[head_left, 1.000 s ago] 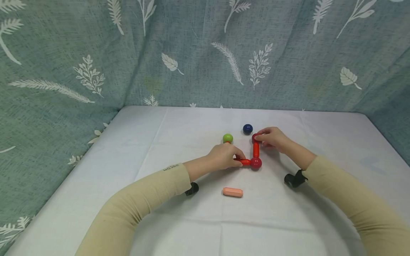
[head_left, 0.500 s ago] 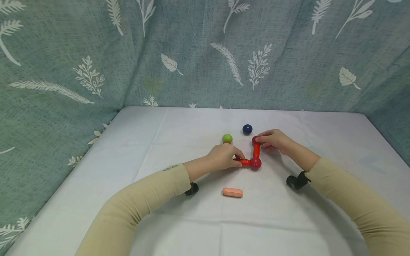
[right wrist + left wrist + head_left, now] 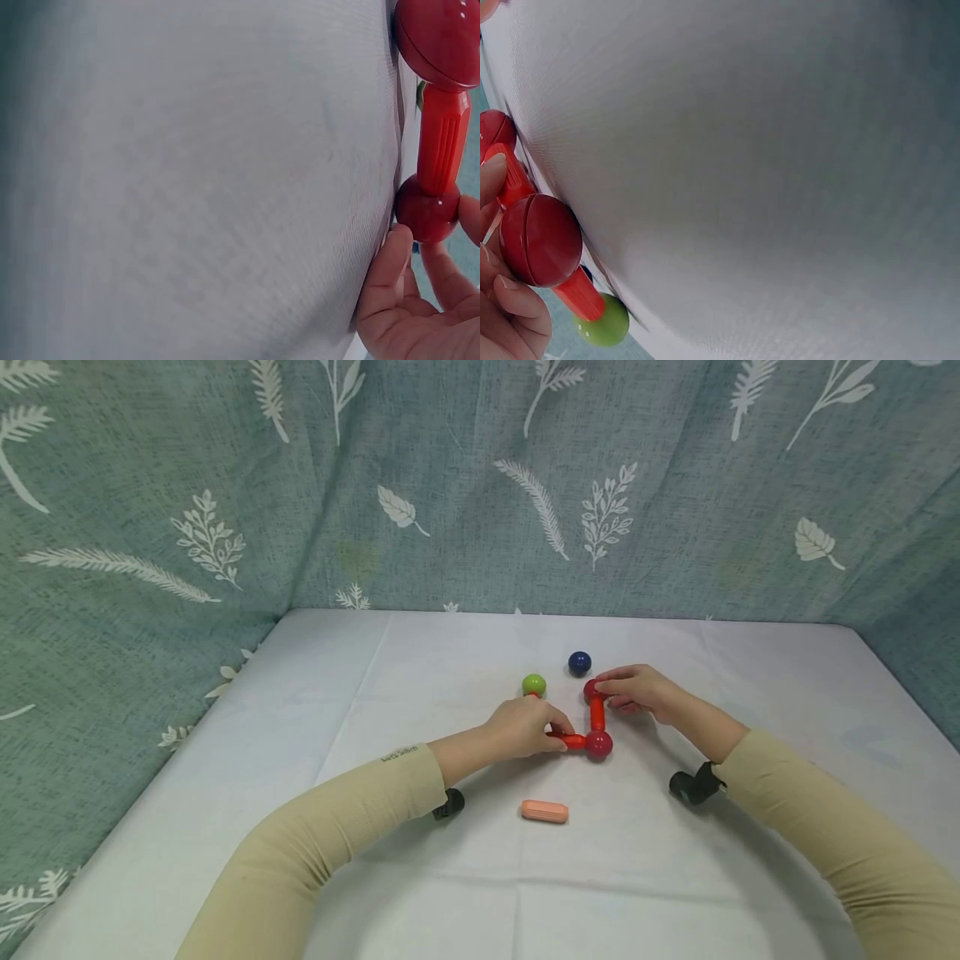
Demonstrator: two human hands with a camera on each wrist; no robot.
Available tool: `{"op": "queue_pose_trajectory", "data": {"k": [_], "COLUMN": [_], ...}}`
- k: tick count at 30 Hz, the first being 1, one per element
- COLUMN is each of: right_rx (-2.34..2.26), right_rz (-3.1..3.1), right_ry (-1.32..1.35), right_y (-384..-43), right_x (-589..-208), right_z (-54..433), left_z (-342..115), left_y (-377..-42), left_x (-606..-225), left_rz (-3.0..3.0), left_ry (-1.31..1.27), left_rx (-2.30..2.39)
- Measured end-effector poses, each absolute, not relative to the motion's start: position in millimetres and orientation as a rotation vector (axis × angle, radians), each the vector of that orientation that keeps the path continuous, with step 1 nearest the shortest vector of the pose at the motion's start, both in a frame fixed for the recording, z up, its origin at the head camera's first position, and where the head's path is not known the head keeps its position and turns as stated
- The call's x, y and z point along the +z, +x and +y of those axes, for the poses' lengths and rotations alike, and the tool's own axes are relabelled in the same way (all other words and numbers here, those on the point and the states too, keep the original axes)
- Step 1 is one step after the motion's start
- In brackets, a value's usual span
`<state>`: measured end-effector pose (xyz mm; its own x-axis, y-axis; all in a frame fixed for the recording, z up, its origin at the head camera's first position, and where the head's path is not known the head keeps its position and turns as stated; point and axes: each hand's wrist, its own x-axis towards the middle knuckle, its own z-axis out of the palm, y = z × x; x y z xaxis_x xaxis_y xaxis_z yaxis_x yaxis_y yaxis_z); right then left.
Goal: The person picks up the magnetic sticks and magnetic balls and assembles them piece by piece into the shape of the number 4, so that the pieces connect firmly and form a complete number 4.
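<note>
My left hand pinches a red stick, its thumb lying along it in the left wrist view. That stick joins a dark red ball on the right to another red ball, which the hand hides in the head view. From this hidden ball a further red stick leads to a green ball. A red stick runs away from the right-hand ball to a far red ball. My right hand holds that far ball between thumb and fingers.
Just beyond the linked pieces lies a loose dark blue ball. A peach-coloured ribbed stick rests nearer to me on the white cloth. Patterned green-blue fabric hangs behind the table.
My right hand has drawn the far red ball slightly toward me and then left, swinging its stick a little about the near ball. My left hand has stayed in place.
</note>
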<state>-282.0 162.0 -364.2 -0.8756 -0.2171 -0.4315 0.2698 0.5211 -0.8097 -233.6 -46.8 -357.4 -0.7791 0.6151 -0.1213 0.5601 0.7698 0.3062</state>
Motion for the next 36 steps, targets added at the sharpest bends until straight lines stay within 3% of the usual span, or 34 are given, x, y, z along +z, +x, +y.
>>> {"op": "queue_pose_trajectory", "data": {"k": [25,36], "right_rx": [-1.299,-1.258], "right_rz": [2.289,2.409], "right_ry": [0.041,-0.040], "right_y": [-281.7,-250.0], "right_x": [-363.9,-338.6], "right_z": [161.6,168.2], "left_z": [-49.1,-59.2], "left_y": [-232.5,-233.6], "left_x": [-358.1,-358.5], "left_rz": [2.760,2.703], "left_ry": [0.935,0.887], "left_rx": [0.390,0.503]}}
